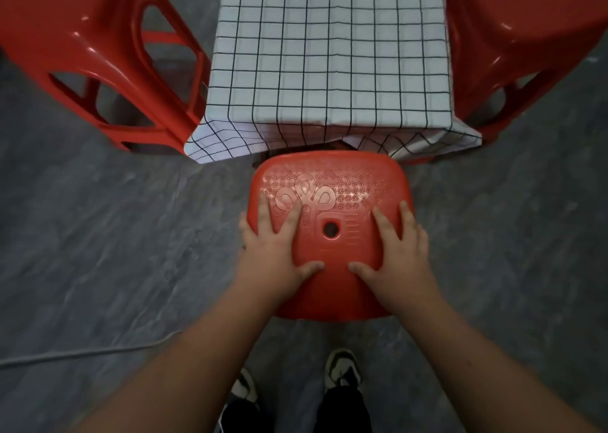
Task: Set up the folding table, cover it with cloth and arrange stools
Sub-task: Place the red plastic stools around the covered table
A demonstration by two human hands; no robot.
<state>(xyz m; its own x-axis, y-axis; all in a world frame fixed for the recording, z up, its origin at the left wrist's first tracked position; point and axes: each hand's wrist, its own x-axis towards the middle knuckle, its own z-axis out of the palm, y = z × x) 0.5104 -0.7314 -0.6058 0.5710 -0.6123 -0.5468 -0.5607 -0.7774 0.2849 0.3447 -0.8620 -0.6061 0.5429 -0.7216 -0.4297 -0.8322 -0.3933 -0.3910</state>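
A red plastic stool (332, 287) stands in front of me at the near end of the table, its patterned seat facing up. My left hand (276, 245) lies on the seat's left side and my right hand (399, 246) on its right side, fingers spread over the top and thumbs pointing inward. The table is covered with a white cloth with a black grid (329, 54), whose near edge hangs down just beyond the stool. A second red stool (98, 54) stands at the table's left side and a third (526, 37) at its right side.
The floor (115, 235) is grey and stone-patterned. A pale cable (82, 353) runs across it at the lower left. My two shoes (342, 366) show below the stool.
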